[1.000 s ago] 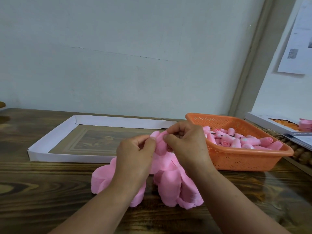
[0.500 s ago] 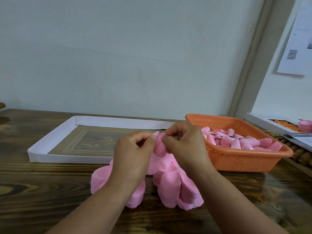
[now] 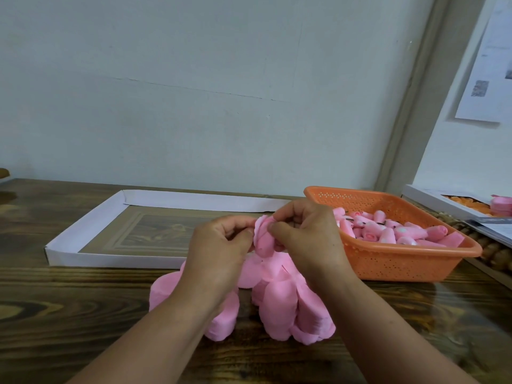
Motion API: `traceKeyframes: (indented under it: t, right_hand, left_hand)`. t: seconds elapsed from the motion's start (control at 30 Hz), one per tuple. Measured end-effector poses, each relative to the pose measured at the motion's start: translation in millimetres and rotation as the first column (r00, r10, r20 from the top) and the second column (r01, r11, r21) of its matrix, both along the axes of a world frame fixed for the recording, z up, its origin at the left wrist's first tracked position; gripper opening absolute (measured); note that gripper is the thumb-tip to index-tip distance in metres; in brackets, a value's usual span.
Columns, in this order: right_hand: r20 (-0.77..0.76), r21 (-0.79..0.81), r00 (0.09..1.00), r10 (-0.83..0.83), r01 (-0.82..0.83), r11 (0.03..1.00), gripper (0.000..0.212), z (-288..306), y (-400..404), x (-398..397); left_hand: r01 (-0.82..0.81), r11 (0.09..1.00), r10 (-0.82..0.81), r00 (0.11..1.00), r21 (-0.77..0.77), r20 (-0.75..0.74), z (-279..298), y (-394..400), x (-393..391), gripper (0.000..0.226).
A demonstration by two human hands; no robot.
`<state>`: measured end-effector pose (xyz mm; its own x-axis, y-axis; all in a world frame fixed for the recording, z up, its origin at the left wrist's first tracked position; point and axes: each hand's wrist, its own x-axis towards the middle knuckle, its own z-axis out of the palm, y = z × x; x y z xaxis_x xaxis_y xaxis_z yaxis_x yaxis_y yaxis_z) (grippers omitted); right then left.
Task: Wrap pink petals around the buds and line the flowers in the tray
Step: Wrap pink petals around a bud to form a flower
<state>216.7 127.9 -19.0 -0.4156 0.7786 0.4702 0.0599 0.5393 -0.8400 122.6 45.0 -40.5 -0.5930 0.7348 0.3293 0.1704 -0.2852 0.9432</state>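
Dark wooden table (image 3: pixel 69 314) runs under everything we see, with a pale wall behind it. Above its middle we hold one pink flower (image 3: pixel 263 236) between our two hands, petals wrapped around a bud we cannot make out. Our left hand (image 3: pixel 219 253) pinches the flower's left side with thumb and fingers closed on it; our right hand (image 3: pixel 307 239) does the same from the right, thumb tip pressed to the petals and fingers curled over the top. Both grips are clamped on that one flower, well clear of the table.

Directly below the hands lies one heap of loose pink petals (image 3: pixel 288 309), too many and too overlapped for us to count. Just behind the hands sits one shallow white tray (image 3: pixel 91 228), wood-patterned floor showing, with no flowers lined in it. To the right stands one orange basket (image 3: pixel 401 264), touching the table and holding a pile of pink rolled buds (image 3: pixel 388 231), more than a dozen. Farther right we see one white box (image 3: pixel 432 198) with orange pieces inside, and one sheet of paper (image 3: pixel 487 79) on the wall.
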Motion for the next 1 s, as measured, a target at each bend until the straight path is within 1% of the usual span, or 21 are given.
traceKeyframes:
  t: [0.2, 0.3, 0.53, 0.73, 0.8, 0.93, 1.0]
  right_hand:
    - [-0.021, -0.061, 0.996, 0.087, -0.088, 0.994, 0.023, 1, -2, 2]
    - [-0.022, -0.076, 0.993, 0.115, -0.116, 0.99, 0.023, 1, -3, 3]
    - [-0.01, -0.086, 0.99, 0.14, -0.14, 0.986, 0.024, 4, -5, 5]
    - [0.018, -0.124, 0.976, 0.219, -0.215, 0.969, 0.03, 8, -6, 7]
    - [0.013, -0.135, 0.974, 0.228, -0.224, 0.965, 0.028, 8, -6, 7]
    - [-0.036, -0.177, 0.972, 0.231, -0.234, 0.956, 0.026, 8, -4, 8]
    - [-0.033, -0.179, 0.971, 0.238, -0.24, 0.954, 0.026, 7, -3, 8]
  left_hand:
    - [0.073, 0.995, -0.071, 0.997, 0.069, -0.029, 0, 0, 2, 0.038]
    - [0.092, 0.992, -0.09, 0.996, 0.084, -0.025, 0, 0, 2, 0.033]
    - [0.132, 0.988, -0.133, 0.991, 0.078, 0.0, -1, 1, 0, 0.028]
    - [0.137, 0.988, -0.14, 0.99, 0.074, 0.032, -3, 4, -2, 0.031]
    - [0.139, 0.989, -0.141, 0.989, 0.059, 0.038, -5, 6, -3, 0.029]
    - [0.144, 0.988, -0.15, 0.979, 0.054, 0.137, -9, 9, -7, 0.014]
    - [0.129, 0.99, -0.135, 0.978, 0.051, 0.158, -10, 10, -8, 0.013]
